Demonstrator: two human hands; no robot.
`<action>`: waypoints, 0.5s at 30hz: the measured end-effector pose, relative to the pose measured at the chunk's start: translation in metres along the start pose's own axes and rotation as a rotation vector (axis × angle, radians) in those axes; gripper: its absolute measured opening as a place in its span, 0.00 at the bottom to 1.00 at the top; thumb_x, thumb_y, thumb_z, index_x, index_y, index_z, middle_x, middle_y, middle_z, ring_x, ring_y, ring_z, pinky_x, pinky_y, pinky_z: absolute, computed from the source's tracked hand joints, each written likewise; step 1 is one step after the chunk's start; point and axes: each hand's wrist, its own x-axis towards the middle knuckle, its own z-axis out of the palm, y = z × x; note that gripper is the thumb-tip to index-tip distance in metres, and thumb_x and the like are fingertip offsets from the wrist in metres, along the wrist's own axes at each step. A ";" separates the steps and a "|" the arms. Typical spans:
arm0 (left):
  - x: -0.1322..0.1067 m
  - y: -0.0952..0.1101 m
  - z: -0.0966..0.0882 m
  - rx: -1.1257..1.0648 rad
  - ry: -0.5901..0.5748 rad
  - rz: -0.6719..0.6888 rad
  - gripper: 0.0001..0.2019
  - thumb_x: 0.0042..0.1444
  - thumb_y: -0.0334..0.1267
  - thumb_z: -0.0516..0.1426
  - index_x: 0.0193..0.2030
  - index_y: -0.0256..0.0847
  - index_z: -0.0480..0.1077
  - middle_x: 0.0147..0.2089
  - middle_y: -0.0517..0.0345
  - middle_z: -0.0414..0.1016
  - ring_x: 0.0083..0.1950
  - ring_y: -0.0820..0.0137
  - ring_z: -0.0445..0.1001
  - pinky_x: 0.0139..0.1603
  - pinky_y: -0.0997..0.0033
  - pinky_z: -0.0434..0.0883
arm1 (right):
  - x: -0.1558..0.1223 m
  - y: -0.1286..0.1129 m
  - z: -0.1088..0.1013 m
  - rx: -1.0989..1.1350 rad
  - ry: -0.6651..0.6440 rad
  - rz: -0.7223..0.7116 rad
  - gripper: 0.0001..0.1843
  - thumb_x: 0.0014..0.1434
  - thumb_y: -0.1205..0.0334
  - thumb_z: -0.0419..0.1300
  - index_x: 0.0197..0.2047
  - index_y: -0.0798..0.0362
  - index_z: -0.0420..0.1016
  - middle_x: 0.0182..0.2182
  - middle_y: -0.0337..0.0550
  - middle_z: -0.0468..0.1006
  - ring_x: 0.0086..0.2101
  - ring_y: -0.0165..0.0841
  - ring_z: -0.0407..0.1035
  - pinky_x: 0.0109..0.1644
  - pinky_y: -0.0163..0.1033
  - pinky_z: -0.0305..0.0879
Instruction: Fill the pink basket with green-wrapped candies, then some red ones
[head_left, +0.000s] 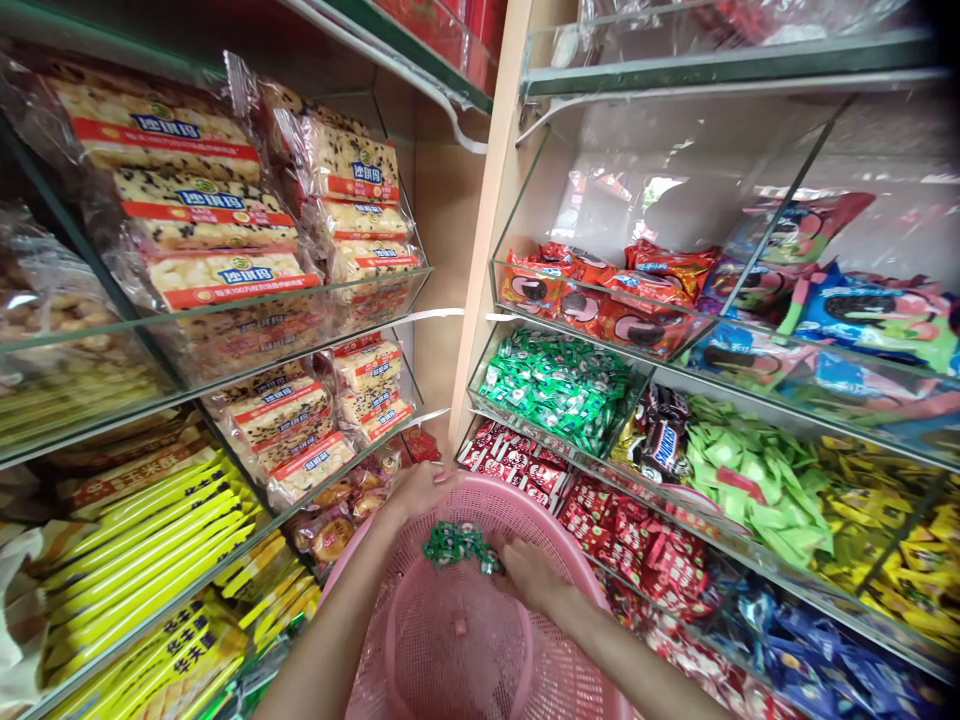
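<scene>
Left hand (pixel 417 490) is curled over the far rim of a round pink plastic mesh basket (pixel 465 650), clenched on it. Right hand (pixel 529 572) is inside the basket, fingers touching a small cluster of green-wrapped sweets (pixel 456 545) near the far wall; whether it clamps them cannot be told. Just beyond, a slanted glass shelf compartment (pixel 480 385) holds loose green-wrapped candies (pixel 559 388).

Pink basket (pixel 450 655) low centre. Left grip (pixel 416 490) curled over basket's far rim. Right grip (pixel 529 572) inside basket, fingers at clump of green candies (pixel 457 545). Green-candy bin (pixel 559 385) above basket; yellow packs (pixel 150 540) left of basket.
</scene>
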 end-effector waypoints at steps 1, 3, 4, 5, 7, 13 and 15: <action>0.000 -0.001 0.001 -0.004 -0.001 0.001 0.29 0.51 0.63 0.46 0.23 0.38 0.69 0.18 0.61 0.62 0.24 0.72 0.64 0.26 0.76 0.50 | 0.000 0.001 0.001 0.004 -0.001 -0.003 0.23 0.55 0.63 0.55 0.54 0.60 0.64 0.39 0.52 0.77 0.40 0.41 0.71 0.40 0.40 0.63; 0.001 -0.001 0.001 -0.011 -0.002 0.005 0.29 0.51 0.63 0.46 0.22 0.38 0.68 0.18 0.62 0.60 0.24 0.73 0.64 0.25 0.76 0.50 | 0.000 0.001 0.001 0.006 0.000 0.000 0.22 0.55 0.62 0.55 0.53 0.59 0.65 0.39 0.51 0.77 0.40 0.41 0.71 0.41 0.40 0.63; 0.001 -0.001 0.001 -0.011 -0.001 0.006 0.29 0.51 0.63 0.46 0.21 0.38 0.67 0.18 0.62 0.60 0.24 0.73 0.64 0.25 0.76 0.50 | 0.000 0.000 0.000 0.005 0.001 0.007 0.21 0.55 0.62 0.54 0.52 0.59 0.66 0.39 0.51 0.77 0.41 0.41 0.71 0.41 0.40 0.63; 0.001 -0.001 0.001 -0.009 0.001 0.005 0.28 0.51 0.63 0.46 0.21 0.38 0.67 0.18 0.62 0.61 0.24 0.72 0.64 0.26 0.76 0.50 | -0.001 0.000 -0.002 0.003 0.001 0.015 0.20 0.55 0.62 0.54 0.51 0.59 0.67 0.39 0.52 0.77 0.41 0.41 0.71 0.41 0.40 0.63; 0.001 0.000 0.001 -0.003 0.002 -0.001 0.28 0.51 0.63 0.46 0.22 0.38 0.67 0.18 0.61 0.62 0.25 0.72 0.65 0.26 0.76 0.50 | -0.003 -0.002 -0.005 -0.008 0.000 0.040 0.19 0.55 0.63 0.54 0.50 0.60 0.68 0.39 0.52 0.76 0.41 0.41 0.71 0.42 0.40 0.63; 0.001 0.004 0.001 0.008 0.002 0.000 0.27 0.51 0.62 0.46 0.21 0.39 0.66 0.18 0.62 0.62 0.25 0.71 0.65 0.26 0.75 0.51 | -0.001 -0.004 -0.008 -0.096 0.012 0.119 0.20 0.59 0.65 0.52 0.53 0.63 0.65 0.39 0.54 0.76 0.40 0.42 0.71 0.40 0.40 0.65; 0.001 0.005 0.000 0.006 0.000 0.002 0.27 0.51 0.62 0.46 0.20 0.38 0.65 0.17 0.62 0.59 0.24 0.72 0.64 0.26 0.75 0.50 | 0.002 -0.003 -0.005 -0.114 0.026 0.121 0.22 0.59 0.62 0.53 0.55 0.64 0.64 0.38 0.54 0.77 0.40 0.42 0.72 0.39 0.40 0.65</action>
